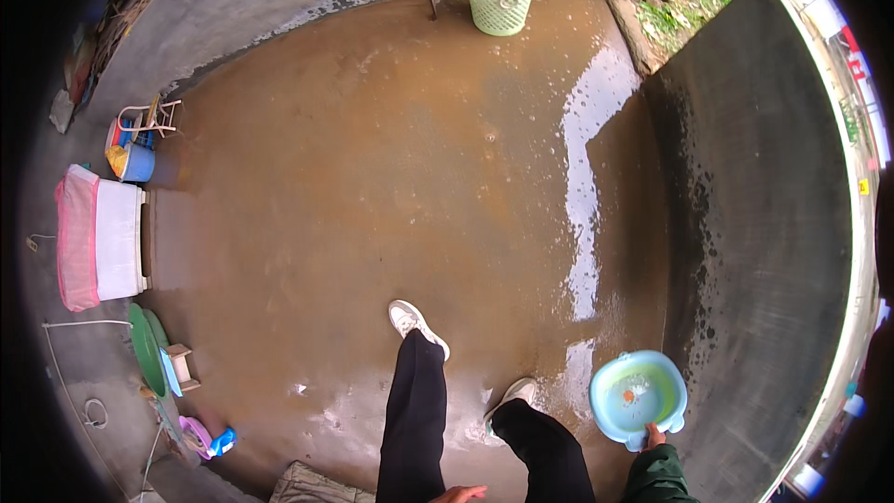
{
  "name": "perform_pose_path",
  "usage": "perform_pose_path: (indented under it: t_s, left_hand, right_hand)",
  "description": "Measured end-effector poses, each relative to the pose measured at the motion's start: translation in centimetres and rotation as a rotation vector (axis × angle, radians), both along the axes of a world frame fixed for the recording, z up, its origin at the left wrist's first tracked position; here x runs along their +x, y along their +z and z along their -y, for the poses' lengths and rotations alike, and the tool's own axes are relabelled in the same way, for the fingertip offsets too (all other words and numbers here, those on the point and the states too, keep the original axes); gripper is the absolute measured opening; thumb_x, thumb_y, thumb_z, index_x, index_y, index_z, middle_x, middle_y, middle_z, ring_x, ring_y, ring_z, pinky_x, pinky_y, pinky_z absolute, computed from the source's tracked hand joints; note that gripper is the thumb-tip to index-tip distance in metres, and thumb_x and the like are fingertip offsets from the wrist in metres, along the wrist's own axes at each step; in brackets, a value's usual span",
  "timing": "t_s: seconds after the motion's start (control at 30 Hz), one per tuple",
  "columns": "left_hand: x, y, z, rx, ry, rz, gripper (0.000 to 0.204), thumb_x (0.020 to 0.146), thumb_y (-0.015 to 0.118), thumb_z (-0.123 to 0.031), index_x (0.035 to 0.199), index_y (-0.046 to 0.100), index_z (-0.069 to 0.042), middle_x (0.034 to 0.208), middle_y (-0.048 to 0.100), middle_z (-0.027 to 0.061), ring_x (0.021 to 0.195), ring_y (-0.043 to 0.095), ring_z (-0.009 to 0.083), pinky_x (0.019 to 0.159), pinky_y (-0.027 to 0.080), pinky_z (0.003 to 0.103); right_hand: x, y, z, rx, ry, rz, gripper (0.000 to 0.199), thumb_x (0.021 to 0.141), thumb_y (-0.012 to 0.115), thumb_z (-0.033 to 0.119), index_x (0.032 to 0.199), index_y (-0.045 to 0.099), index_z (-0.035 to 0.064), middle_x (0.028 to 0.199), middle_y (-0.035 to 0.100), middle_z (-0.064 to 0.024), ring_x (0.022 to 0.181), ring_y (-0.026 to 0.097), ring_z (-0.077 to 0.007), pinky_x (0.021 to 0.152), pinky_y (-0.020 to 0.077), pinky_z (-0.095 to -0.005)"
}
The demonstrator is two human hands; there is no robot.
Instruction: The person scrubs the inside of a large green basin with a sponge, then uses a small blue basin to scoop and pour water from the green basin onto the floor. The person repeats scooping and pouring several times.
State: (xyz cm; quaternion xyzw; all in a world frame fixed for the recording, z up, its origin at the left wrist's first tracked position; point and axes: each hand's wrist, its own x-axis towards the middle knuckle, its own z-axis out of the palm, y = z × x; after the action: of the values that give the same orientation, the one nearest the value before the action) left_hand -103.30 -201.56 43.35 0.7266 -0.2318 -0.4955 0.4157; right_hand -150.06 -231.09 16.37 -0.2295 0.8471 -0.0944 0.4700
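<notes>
One basin (609,401) is being pinched at its near rim by the right hand (656,435), right of the legs (413,428). Left hand (459,494) is showing well left of basin; can't tell if spread.

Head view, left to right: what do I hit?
White boxy unit with a pink cover → purple plastic basin → pale beige shoe on the left foot → light-green lattice basket → light-blue plastic basin, its rim gripped by the right hand.
</notes>
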Motion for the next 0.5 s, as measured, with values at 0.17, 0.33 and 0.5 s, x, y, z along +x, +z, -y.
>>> perform_pose_path:
  t_s: [0.17,0.33,0.5]
  left_hand:
    - [5.5,-0.2,-0.8,0.007,0.066,-0.062,0.03,0.09,0.058,-0.014,0.118,0.055,-0.004,0.098,0.062,0.0158,0.08,0.065,0.0276,0.065,0.052,0.036]
    - [10.5,-1.3,-3.7,0.066,0.097,-0.175,0.034,0.091,0.058,-0.018,0.123,0.053,-0.005,0.1,0.063,0.0148,0.08,0.065,0.0265,0.064,0.051,0.035]
    - [14.5,-2.3,-5.0,-0.088,0.167,-0.059,0.037,0.093,0.057,-0.023,0.125,0.051,-0.005,0.101,0.064,0.0139,0.082,0.064,0.0251,0.067,0.05,0.034]
  right_hand:
    - [13.7,-5.1,4.2,-0.202,0.239,0.118,0.022,0.08,0.066,0.025,0.087,0.064,0.0052,0.076,0.058,-0.0005,0.067,0.054,-0.0149,0.057,0.0445,-0.0317]
    - [46.5,-9.8,17.1,-0.425,0.522,0.633,0.028,0.075,0.062,0.013,0.102,0.059,0.0064,0.086,0.056,-0.0004,0.075,0.054,-0.014,0.063,0.0431,-0.03]
    - [66.0,-4.1,23.1,-0.345,0.775,0.127,0.03,0.073,0.066,0.021,0.088,0.064,-0.0051,0.079,0.063,-0.0059,0.07,0.059,-0.0172,0.061,0.0457,-0.0332]
